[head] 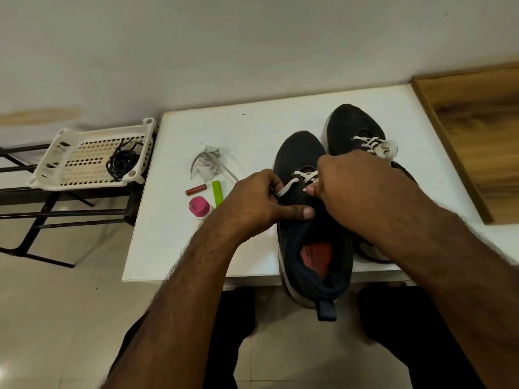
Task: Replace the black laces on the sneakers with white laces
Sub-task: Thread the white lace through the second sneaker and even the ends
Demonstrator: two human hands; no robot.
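Hands are working together over the near sneaker (311,220), which is lying on the white table (174,234) with its heel hanging past the front edge. The left hand (252,200) is gripping one end of the white lace (289,186) with curled fingers at the shoe's left eyelets, while its thumb is lying straight across the tongue and pressing on it. The right hand (348,181) is pinching the other end of the same lace between fingertips at the right eyelets, knuckles turned up toward the camera. Between the two hands the lace is crossing the lower eyelets in white bars.

Just beside this shoe, touching it on the right, the second sneaker (354,130) is sitting farther back, already threaded with white lacing that is ending in a loose bunch at its right side.

On the table to the left a crumpled whitish bundle (207,162), a small red tube (196,190), a green strip (217,193) and a pink-capped container (198,207) are lying near each other. Well apart, on a black rack, a white perforated basket (70,161) is holding the black laces (123,161) in a tangle.
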